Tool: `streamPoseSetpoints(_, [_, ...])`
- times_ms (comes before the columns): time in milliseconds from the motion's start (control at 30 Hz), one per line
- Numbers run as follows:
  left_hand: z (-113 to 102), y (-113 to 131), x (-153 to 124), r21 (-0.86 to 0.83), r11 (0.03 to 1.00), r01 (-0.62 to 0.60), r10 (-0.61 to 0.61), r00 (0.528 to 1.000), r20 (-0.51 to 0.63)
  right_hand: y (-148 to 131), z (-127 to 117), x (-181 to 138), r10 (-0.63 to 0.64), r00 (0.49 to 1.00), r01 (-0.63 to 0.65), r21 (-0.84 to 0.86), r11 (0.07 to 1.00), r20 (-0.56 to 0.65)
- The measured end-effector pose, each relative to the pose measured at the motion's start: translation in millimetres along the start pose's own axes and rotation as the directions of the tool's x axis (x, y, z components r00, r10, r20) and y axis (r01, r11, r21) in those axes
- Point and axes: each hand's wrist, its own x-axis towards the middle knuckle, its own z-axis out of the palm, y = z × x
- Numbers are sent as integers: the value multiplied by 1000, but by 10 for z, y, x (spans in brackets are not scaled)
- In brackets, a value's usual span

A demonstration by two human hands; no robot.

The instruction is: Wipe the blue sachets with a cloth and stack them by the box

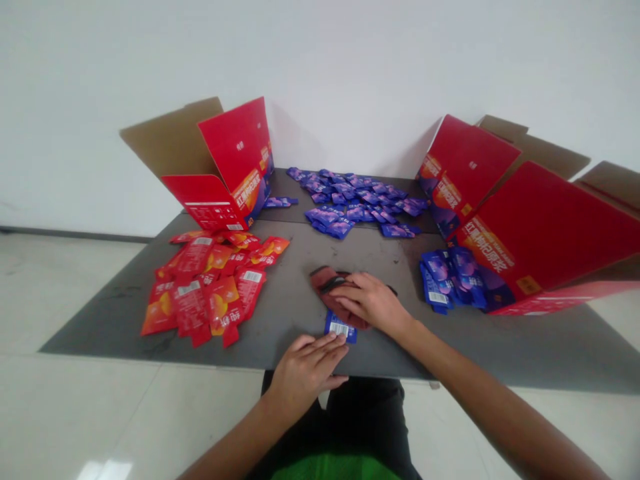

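Cloth (350, 315) held over a blue sachet (340, 328) at the table's near edge

A wiping step appears to be in hand, judging by the way the cloth is bunched and laid against the sachet. The reddish-brown cloth is gripped under the curled fingers of the right hand (367, 300), and the far part of the sachet is covered by it. The sachet is laid flat on the table (295, 300), its barcode label exposed. Its near edge is met by the fingertips of the left hand (310, 363), whose fingers are stretched out, close together, with the thumb set apart below them by the table's edge. Whether any weight is pressed through those fingers cannot be told.

For the next move, a steady sachet seems to be called for: the near edge should be pinned lightly while the cloth is drawn across, without the pack being creased or dragged.

A blue pile (357, 193) is spread along the back of the table, and a red pile (210, 280) is gathered at the left, before the left box (215, 193). At the right, a blue cluster (453, 277) is placed just beside the near box (545, 233).
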Motion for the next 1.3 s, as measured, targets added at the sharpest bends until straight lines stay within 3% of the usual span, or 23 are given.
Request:
streamPoseSetpoints(67, [-15,-1,19,3,1000,-16,16,1000,-15,212,-72,196,79,997,-79,-78,994,-3])
streamPoseSetpoints(133, [-16,-3,27,8,1000,-19,20,999,-25,242,-197,287,112,993,-117,-107,987,-47])
streamPoseSetpoints(233, [5,-4,15,20,1000,-19,19,1000,-23,-74,-285,139,65,992,-71,-50,996,-110])
streamPoseSetpoints(367, [21,0,-2,27,999,22,-22,1000,-3,-427,-92,-128,-66,998,65,59,996,15])
streamPoseSetpoints(467, [1,3,10,22,1000,-7,7,1000,-2,-192,48,34,15,1000,-15,27,1000,3])
streamPoseSetpoints(600, [-18,10,24,24,1000,-19,20,999,-31,172,-95,383,173,984,-178,-106,978,-49])
streamPoseSetpoints(733, [20,15,-3,33,999,4,-3,1000,-25,-203,-249,159,106,985,-112,-33,993,-133])
streamPoseSetpoints(800, [47,13,-19,33,999,26,-26,1000,-12,-460,-206,-81,26,999,-25,21,999,-43])
streamPoseSetpoints(867, [63,8,-29,31,998,46,-46,999,-5,-547,-102,-225,-14,1000,13,64,998,14])
streamPoseSetpoints(1000, [56,2,-27,30,999,19,-19,1000,-9,-136,41,-10,85,996,-84,24,996,-36])
streamPoseSetpoints(1067, [48,1,-24,27,1000,8,-7,1000,-21,98,-29,191,153,986,-157,-64,985,-60])
streamPoseSetpoints(1133, [49,2,-25,30,999,15,-14,999,-33,142,-164,274,172,978,-183,-91,979,-114])
streamPoseSetpoints(1233, [72,8,-34,50,998,23,-23,1000,0,-147,-293,88,131,971,-134,-3,991,-200])
streamPoseSetpoints(1300, [92,12,-40,57,998,38,-40,999,25,-389,-250,-117,66,987,-59,50,997,-149])
